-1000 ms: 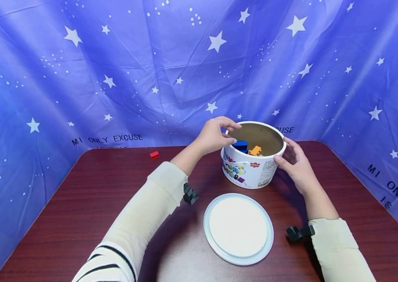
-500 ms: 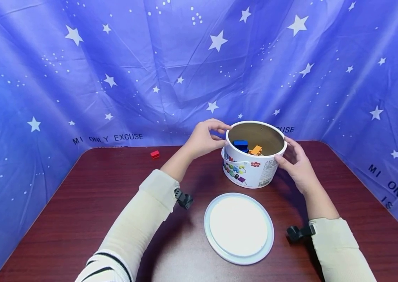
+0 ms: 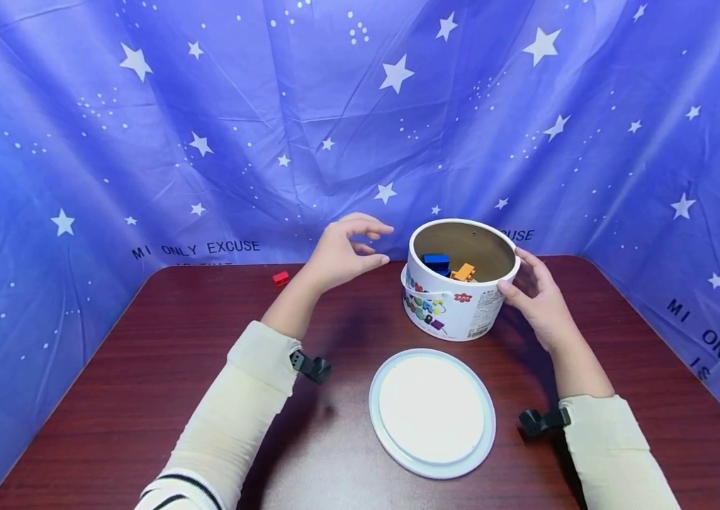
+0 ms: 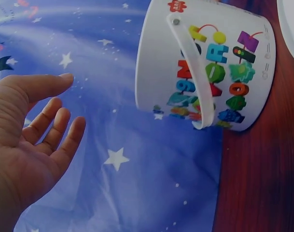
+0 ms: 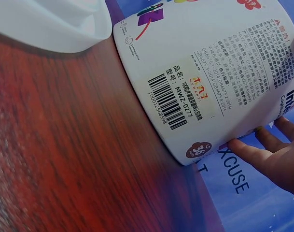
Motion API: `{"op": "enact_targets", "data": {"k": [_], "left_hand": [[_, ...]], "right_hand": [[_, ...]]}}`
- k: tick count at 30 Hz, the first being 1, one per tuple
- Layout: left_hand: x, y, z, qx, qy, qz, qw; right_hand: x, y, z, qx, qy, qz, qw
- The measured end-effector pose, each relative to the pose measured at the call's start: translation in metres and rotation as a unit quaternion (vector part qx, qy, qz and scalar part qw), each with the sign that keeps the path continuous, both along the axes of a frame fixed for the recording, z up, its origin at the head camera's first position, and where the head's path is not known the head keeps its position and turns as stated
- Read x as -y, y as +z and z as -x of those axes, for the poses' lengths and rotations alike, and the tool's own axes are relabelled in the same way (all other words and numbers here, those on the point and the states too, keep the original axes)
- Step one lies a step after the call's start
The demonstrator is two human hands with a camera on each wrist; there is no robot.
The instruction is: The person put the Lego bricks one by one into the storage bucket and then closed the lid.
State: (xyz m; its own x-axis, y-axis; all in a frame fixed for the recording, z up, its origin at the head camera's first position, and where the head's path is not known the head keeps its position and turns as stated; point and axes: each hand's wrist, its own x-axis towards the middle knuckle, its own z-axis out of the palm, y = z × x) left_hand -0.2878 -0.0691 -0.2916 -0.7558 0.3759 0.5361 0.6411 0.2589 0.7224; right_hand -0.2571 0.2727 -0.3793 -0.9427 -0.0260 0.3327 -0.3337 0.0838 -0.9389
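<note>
A white round bucket [image 3: 452,312] with colourful printed letters stands upright on the table, its top uncovered. Inside it show blue blocks [image 3: 436,263] and an orange block [image 3: 464,272]. My right hand [image 3: 541,304] holds the bucket's right side, thumb at the front of the rim and fingers round the side. To the bucket's left, my left hand [image 3: 344,253] is in the air with nothing in it, thumb and fingers spread apart. The left wrist view shows that hand [image 4: 38,130] apart from the bucket and its white handle [image 4: 195,72], which hangs down.
A white round lid [image 3: 430,411] lies on the dark red wooden table [image 3: 162,397] in front of the bucket. One small red block [image 3: 280,278] is near the table's back edge at left. Behind hangs a blue curtain [image 3: 258,142] with white stars.
My left hand has moved left from over the bucket's rim, out to its side, and carries nothing. My right hand and the bucket stay where they were.
</note>
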Motion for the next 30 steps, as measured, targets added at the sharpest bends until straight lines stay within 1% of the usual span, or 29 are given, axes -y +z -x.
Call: {"op": "enact_targets", "data": {"k": [5, 12, 19, 25, 30], "left_hand": [[0.016, -0.003, 0.000, -0.008, 0.007, -0.009, 0.9999], [0.036, -0.006, 0.000, -0.003, 0.023, -0.020, 0.9995], [0.056, -0.012, 0.002, 0.007, 0.037, -0.020, 0.9991], [0.074, -0.017, 0.003, 0.017, 0.067, -0.015, 0.9975], [0.086, -0.025, 0.004, 0.019, 0.091, 0.001, 0.9957]], "right_hand": [[0.000, 0.000, 0.000, 0.000, -0.001, -0.001, 1.000], [-0.001, -0.001, 0.002, -0.003, 0.000, 0.000, 1.000], [0.000, -0.001, 0.002, -0.003, 0.001, 0.000, 1.000], [-0.001, -0.002, 0.002, -0.004, 0.001, 0.001, 1.000], [0.000, -0.003, 0.001, -0.005, 0.000, 0.002, 1.000]]}}
